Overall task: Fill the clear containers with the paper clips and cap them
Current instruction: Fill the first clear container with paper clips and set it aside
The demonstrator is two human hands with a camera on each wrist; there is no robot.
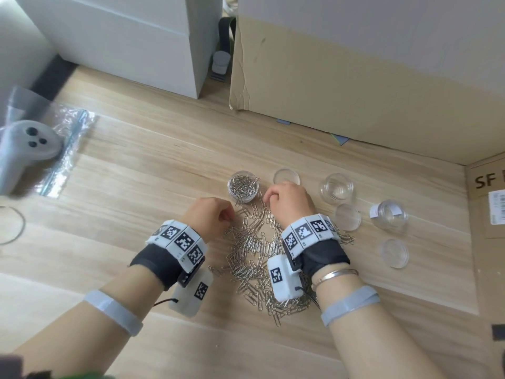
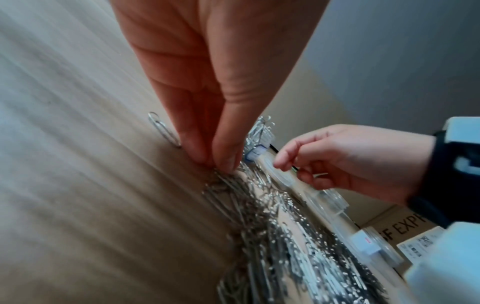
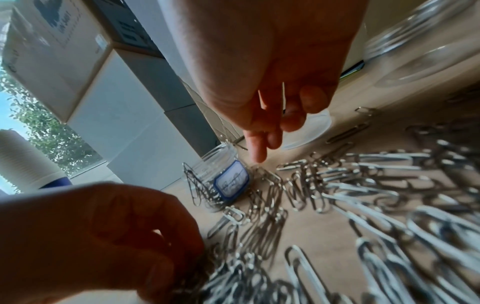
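Observation:
A heap of silver paper clips (image 1: 254,258) lies on the wooden table (image 1: 142,187). Behind it stands a clear container (image 1: 244,186) piled full of clips, uncapped, with a clear lid (image 1: 286,175) to its right. Two empty clear containers (image 1: 337,189) (image 1: 389,214) and two more lids (image 1: 347,216) (image 1: 393,253) sit further right. My left hand (image 2: 215,164) pinches clips at the heap's far left edge. My right hand (image 3: 270,139) is curled just right of the full container (image 3: 223,181), thin clip wires showing between its fingers, its forefinger pointing down at the table.
Cardboard boxes (image 1: 355,77) wall off the back and the right side (image 1: 489,242). A white box (image 1: 131,42) stands at the back left. A grey controller (image 1: 24,149) rests on a plastic bag (image 1: 71,138) at the far left. A thin ring (image 1: 13,225) lies at the left edge.

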